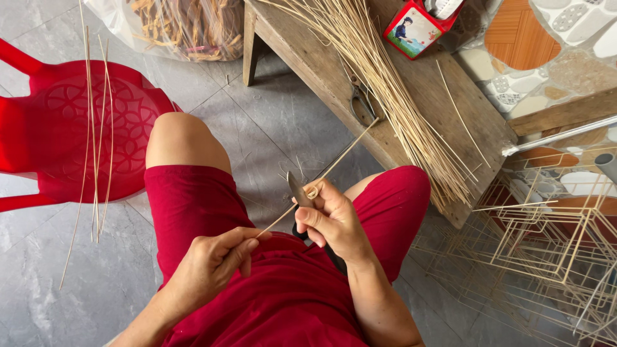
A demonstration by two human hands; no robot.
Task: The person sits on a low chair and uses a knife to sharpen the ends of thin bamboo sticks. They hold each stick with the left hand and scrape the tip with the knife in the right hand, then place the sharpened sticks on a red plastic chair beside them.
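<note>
I sit in red shorts over a grey tiled floor. My right hand [331, 218] grips a knife [299, 193] with a dark handle, its blade pressed against a thin pale bamboo strip [344, 153]. My thumb holds the strip against the blade. My left hand [215, 260] pinches the strip's near end between thumb and fingers. The strip runs diagonally from my left hand, past the blade, up towards the wooden bench [443, 83].
A large bundle of thin strips [392, 90] lies on the bench beside metal pliers [361, 99] and a red box [414, 29]. A red plastic chair [71, 128] with several strips stands left. Stick-frame lattices [546, 250] sit right. A plastic bag [173, 26] is at top.
</note>
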